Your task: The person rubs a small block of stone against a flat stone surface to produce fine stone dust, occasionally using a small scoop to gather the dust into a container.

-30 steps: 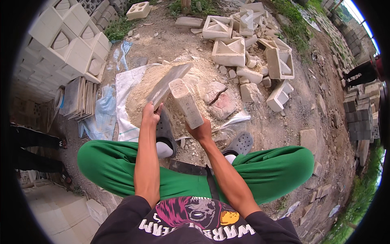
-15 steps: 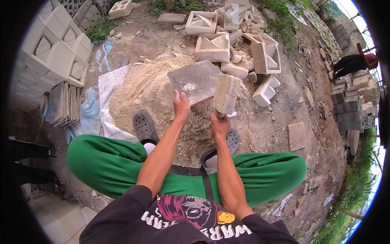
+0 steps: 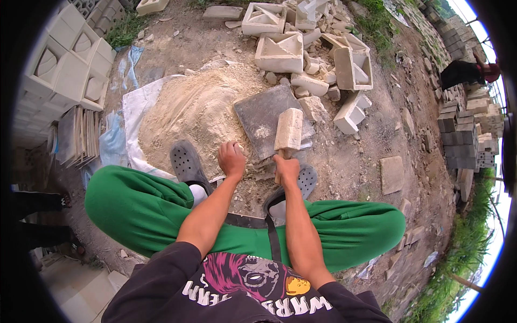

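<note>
My right hand [image 3: 286, 169] grips the short handle of a wooden mallet [image 3: 289, 130]. Its pale, worn block head points away from me, over the near right part of a flat dark grey square board [image 3: 262, 110]. The board lies on rubble, with pale dust on its surface. Left of the board's near corner, my left hand [image 3: 231, 160] is closed, fingers curled down at the edge of a mound of pale, sandy powder [image 3: 188, 110]. What it holds, if anything, is hidden. Both hands are between my feet in grey clogs [image 3: 188, 163].
A white sheet [image 3: 134, 121] lies under the powder. Broken and hollow cream blocks [image 3: 280, 52] are heaped beyond the board. Patterned blocks [image 3: 67, 75] and thin boards [image 3: 78, 134] stand at left. A flat slab [image 3: 391, 175] lies at right; a person [image 3: 463, 74] is farther off.
My left hand has left the board's edge, moved nearer to me and closed. The board has shifted slightly right and nearer. The mallet has swung left, still in my right hand.
</note>
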